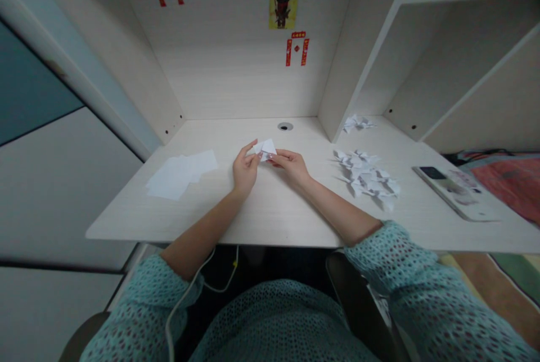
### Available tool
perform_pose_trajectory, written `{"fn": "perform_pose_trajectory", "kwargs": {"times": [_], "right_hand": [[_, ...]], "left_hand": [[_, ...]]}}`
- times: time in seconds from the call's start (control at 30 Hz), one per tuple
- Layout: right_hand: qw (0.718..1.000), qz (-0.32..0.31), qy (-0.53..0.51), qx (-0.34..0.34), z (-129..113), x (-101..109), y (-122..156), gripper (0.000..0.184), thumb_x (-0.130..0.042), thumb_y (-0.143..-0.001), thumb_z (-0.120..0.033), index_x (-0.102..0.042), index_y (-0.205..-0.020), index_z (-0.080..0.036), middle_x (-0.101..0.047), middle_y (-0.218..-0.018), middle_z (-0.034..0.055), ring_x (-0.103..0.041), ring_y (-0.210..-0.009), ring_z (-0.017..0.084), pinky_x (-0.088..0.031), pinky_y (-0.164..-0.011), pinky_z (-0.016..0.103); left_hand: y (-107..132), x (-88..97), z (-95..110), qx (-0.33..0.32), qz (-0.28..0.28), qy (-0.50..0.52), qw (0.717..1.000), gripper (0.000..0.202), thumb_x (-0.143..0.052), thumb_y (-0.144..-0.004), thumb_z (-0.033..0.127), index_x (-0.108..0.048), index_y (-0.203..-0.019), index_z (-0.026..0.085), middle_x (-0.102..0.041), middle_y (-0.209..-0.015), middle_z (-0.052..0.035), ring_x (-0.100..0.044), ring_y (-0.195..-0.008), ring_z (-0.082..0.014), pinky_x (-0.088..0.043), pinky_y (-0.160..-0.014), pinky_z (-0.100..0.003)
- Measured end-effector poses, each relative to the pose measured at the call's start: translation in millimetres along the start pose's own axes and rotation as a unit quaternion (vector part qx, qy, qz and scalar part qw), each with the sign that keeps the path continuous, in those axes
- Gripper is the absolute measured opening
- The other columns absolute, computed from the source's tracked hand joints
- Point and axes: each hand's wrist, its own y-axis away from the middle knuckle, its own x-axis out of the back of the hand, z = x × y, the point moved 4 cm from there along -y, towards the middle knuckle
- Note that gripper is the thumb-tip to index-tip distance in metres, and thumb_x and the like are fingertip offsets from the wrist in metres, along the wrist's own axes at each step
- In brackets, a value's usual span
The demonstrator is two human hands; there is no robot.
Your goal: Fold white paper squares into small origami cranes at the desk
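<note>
Between my two hands, just above the middle of the white desk, is a partly folded piece of white paper (265,147). My left hand (246,168) grips its left side, thumb and fingers closed on it. From the other side, my right hand (291,165) pinches the lower right edge of the same paper. Flat white paper sheets (181,173) lie overlapping to the left of my hands. On the right rests a pile of folded white paper pieces (366,175) with pointed ends, apart from my right forearm.
More folded paper pieces (358,123) sit behind, by the upright divider (358,52). A phone-like white device (453,193) with a dark patch lies on the desk's right (415,227). A round cable hole (286,126) is near the back panel. A white cable (185,294) hangs by my left sleeve.
</note>
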Motion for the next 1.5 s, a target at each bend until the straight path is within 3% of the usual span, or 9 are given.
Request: {"fn": "perform_pose_trajectory", "kwargs": {"times": [0.2, 0.33, 0.5, 0.67, 0.73, 0.9, 1.07, 1.33, 1.5], "right_hand": [[1.000, 0.016, 0.014, -0.019, 7.0, 1.6, -1.2, 0.029, -0.077, -0.057, -0.044, -0.069, -0.067, -0.018, -0.069, -0.064, 0.0020, -0.060, -0.060, 0.013, -0.044, -0.062, 0.025], [0.991, 0.028, 0.103, 0.076, -4.4, 4.6, 0.1, 0.029, -0.073, -0.062, -0.047, -0.068, -0.064, -0.018, -0.068, -0.061, 0.0019, -0.058, -0.056, 0.013, -0.043, -0.058, 0.025], [0.916, 0.101, 0.310, 0.234, -26.0, 12.3, 7.2, 0.023, -0.063, -0.075, -0.044, -0.074, -0.080, -0.024, -0.073, -0.079, 0.0023, -0.062, -0.068, 0.017, -0.046, -0.067, 0.028], [0.870, 0.086, 0.396, 0.282, -29.9, 14.2, 9.5, 0.025, -0.056, -0.083, -0.032, -0.070, -0.104, -0.030, -0.073, -0.095, 0.0011, -0.066, -0.078, 0.019, -0.048, -0.078, 0.032], [0.871, 0.068, 0.392, 0.289, -28.5, 13.4, 9.0, 0.025, -0.056, -0.083, -0.030, -0.069, -0.105, -0.030, -0.071, -0.100, 0.0007, -0.067, -0.084, 0.019, -0.049, -0.081, 0.032], [0.902, 0.057, 0.332, 0.271, -26.3, 12.7, 6.8, 0.022, -0.060, -0.080, -0.030, -0.071, -0.099, -0.030, -0.072, -0.098, -0.0006, -0.068, -0.085, 0.019, -0.051, -0.083, 0.032], [0.936, 0.048, 0.255, 0.239, -28.5, 12.5, 5.2, 0.024, -0.066, -0.075, -0.034, -0.072, -0.096, -0.025, -0.072, -0.097, 0.0026, -0.068, -0.081, 0.019, -0.052, -0.081, 0.032], [0.967, 0.008, 0.167, 0.193, -25.5, 11.3, 0.3, 0.032, -0.072, -0.067, -0.036, -0.072, -0.095, -0.022, -0.072, -0.097, 0.0060, -0.068, -0.082, 0.019, -0.052, -0.083, 0.034], [0.968, 0.006, 0.176, 0.179, -27.8, 9.6, 3.1, 0.028, -0.072, -0.066, -0.038, -0.073, -0.088, -0.022, -0.073, -0.091, 0.0053, -0.067, -0.080, 0.019, -0.051, -0.082, 0.033]], "left_hand": [[-0.7, -2.2, -3.1, 0.012, -0.021, -0.009, 1.000, 0.048, -0.066, -0.074, 0.035, -0.056, -0.117, 0.016, -0.071, -0.082, -0.0047, -0.066, -0.075, -0.0163, -0.049, -0.070, -0.025], [-4.2, -0.4, -4.6, 0.026, -0.021, -0.001, 0.999, 0.048, -0.069, -0.071, 0.036, -0.058, -0.113, 0.016, -0.071, -0.082, -0.0055, -0.066, -0.078, -0.0173, -0.049, -0.073, -0.026], [-6.1, -0.3, -5.5, 0.036, -0.032, -0.006, 0.999, 0.057, -0.074, -0.066, 0.033, -0.053, -0.118, 0.018, -0.071, -0.090, -0.0076, -0.066, -0.087, -0.0182, -0.048, -0.083, -0.031], [-2.2, -7.4, -1.3, 0.036, -0.095, 0.005, 0.995, 0.074, -0.072, -0.069, 0.030, -0.037, -0.135, 0.024, -0.071, -0.089, -0.0050, -0.067, -0.082, -0.0160, -0.048, -0.085, -0.032], [-2.0, -7.6, 2.1, 0.016, -0.093, 0.001, 0.995, 0.067, -0.070, -0.071, 0.030, -0.043, -0.131, 0.024, -0.070, -0.090, -0.0048, -0.066, -0.083, -0.0158, -0.048, -0.085, -0.031], [-4.8, -3.6, 3.8, -0.006, -0.061, -0.048, 0.997, 0.029, -0.070, -0.069, 0.033, -0.067, -0.094, 0.018, -0.070, -0.096, -0.0068, -0.065, -0.082, -0.0172, -0.050, -0.083, -0.032], [-6.9, -0.3, 3.7, -0.025, -0.048, -0.041, 0.998, 0.044, -0.073, -0.066, 0.030, -0.063, -0.108, 0.021, -0.070, -0.097, -0.0060, -0.066, -0.086, -0.0179, -0.051, -0.082, -0.033], [-2.3, 1.1, 16.4, -0.053, -0.045, -0.135, 0.988, 0.034, -0.073, -0.067, 0.031, -0.069, -0.099, 0.024, -0.069, -0.104, -0.0042, -0.065, -0.088, -0.0184, -0.049, -0.084, -0.032], [-1.1, 2.1, 18.1, -0.041, -0.030, -0.115, 0.992, 0.028, -0.070, -0.069, 0.031, -0.071, -0.096, 0.023, -0.070, -0.102, -0.0041, -0.065, -0.085, -0.0178, -0.049, -0.085, -0.033]]}}
